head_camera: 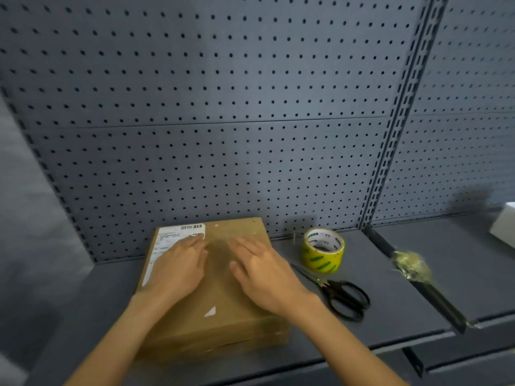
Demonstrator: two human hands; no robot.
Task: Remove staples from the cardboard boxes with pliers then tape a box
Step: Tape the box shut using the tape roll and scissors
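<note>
Two open hands, the left hand (pixel 178 270) and right hand (pixel 264 274), press flat on a closed cardboard box (pixel 214 296) lying on a grey shelf (pixel 390 296). Neither grip holds anything. Taping seems underway; next, reach right for the tape roll (pixel 323 253) and scissors (pixel 338 295).
</note>
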